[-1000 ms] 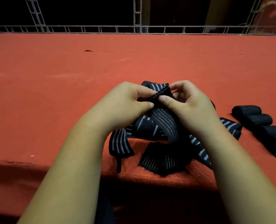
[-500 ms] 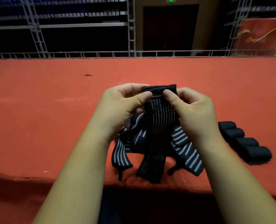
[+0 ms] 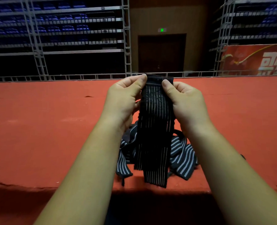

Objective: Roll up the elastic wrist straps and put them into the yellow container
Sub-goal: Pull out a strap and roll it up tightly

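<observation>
While the left hand (image 3: 124, 98) and right hand (image 3: 185, 101) pinch its top corners, the black elastic wrist strap with thin white stripes (image 3: 154, 127) hangs straight down between them. Its lower end dangles over a heap of striped straps (image 3: 181, 153) on the red cloth-covered table (image 3: 45, 127) — both grips firm.

pile (image 3: 181, 153) partly behind held strap (image 3: 155, 124), banner (image 3: 254, 60) cropped

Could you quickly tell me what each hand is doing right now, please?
Left hand: pinching the top left corner of the striped wrist strap.
Right hand: pinching its top right corner.
</observation>
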`<action>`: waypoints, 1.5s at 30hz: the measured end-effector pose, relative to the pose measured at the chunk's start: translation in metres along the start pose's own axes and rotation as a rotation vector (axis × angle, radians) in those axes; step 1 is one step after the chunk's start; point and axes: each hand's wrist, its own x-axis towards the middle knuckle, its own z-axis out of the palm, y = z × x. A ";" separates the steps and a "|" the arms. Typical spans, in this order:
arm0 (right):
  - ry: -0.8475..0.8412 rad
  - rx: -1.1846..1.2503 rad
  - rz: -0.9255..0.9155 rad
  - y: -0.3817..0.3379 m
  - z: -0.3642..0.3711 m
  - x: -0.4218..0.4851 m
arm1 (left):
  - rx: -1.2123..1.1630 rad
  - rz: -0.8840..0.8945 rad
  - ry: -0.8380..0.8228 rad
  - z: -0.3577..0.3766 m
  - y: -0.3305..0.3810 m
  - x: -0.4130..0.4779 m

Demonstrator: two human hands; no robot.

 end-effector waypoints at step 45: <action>0.100 -0.226 0.455 0.194 -0.019 -0.007 | 0.528 -0.731 -0.320 -0.052 -0.182 -0.011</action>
